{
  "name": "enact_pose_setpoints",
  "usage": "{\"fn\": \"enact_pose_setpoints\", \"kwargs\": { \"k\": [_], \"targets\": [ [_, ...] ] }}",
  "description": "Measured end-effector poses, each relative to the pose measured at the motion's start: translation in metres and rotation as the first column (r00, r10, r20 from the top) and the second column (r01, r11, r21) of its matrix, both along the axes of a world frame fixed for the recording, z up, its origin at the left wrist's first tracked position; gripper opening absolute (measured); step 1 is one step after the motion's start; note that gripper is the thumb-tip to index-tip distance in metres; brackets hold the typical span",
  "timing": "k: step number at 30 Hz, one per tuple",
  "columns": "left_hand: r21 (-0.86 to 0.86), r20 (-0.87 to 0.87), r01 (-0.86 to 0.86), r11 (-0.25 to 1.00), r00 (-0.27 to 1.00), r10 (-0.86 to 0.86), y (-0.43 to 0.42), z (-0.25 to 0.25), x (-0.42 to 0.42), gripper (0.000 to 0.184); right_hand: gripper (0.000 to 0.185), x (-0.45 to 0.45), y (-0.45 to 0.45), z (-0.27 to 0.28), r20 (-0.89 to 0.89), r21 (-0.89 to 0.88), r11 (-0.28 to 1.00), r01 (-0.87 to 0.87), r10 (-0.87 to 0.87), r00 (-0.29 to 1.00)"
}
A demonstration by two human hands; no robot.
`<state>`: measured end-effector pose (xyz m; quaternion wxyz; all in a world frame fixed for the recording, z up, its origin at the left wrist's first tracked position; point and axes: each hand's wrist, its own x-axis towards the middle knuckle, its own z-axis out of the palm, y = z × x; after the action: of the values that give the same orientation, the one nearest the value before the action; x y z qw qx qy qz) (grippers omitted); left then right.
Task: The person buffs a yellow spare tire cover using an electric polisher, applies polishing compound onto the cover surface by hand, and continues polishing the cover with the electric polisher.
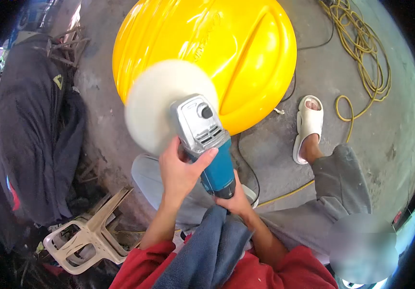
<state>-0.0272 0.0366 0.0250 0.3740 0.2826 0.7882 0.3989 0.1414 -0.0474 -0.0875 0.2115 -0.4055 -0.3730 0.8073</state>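
My left hand is wrapped round the front of a blue angle polisher with a silver head, its thumb lying across the top near the vents. Farther back, my right hand grips the tool's rear end from the right and below. A round white buffing pad on the tool is blurred, as if spinning. The pad overlaps the lower left side of a large glossy yellow domed shell with ridges and raised lettering. Whether the pad presses on the shell, I cannot tell.
A yellow cord lies coiled on the concrete floor at right, near my foot in a white slipper. A dark cloth hangs at left above a beige plastic chair. A thin black cable runs beside the polisher.
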Motion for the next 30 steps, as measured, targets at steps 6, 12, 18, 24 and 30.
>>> {"fn": "enact_pose_setpoints", "kwargs": {
  "k": [6, 12, 18, 24, 30],
  "targets": [
    [0.006, -0.165, 0.195, 0.981, 0.968, -0.192, 0.049, -0.010, -0.005, 0.057, 0.098, -0.019, 0.033, 0.001, 0.067, -0.014, 0.993, 0.117, -0.116, 0.991],
    [-0.111, -0.187, 0.187, 0.976, 0.961, -0.206, 0.020, 0.002, -0.013, 0.052, 0.094, -0.030, 0.001, -0.011, 0.034, 0.043, 0.998, 0.052, -0.053, 0.998],
    [-0.022, -0.046, 0.097, 0.995, 0.994, -0.098, 0.013, -0.002, -0.014, 0.055, 0.088, -0.025, 0.006, 0.000, 0.073, -0.040, 0.999, 0.034, -0.031, 0.997],
    [-0.004, -0.058, 0.196, 0.981, 0.979, -0.196, 0.047, -0.002, -0.019, 0.054, 0.085, -0.021, 0.046, 0.020, 0.124, -0.063, 0.994, 0.089, -0.081, 0.989],
    [0.005, -0.078, -0.017, 1.000, 0.997, 0.018, -0.022, -0.016, -0.026, 0.048, 0.091, 0.004, 0.029, 0.019, 0.175, 0.055, 0.991, -0.118, 0.107, 0.979]
  ]
}}
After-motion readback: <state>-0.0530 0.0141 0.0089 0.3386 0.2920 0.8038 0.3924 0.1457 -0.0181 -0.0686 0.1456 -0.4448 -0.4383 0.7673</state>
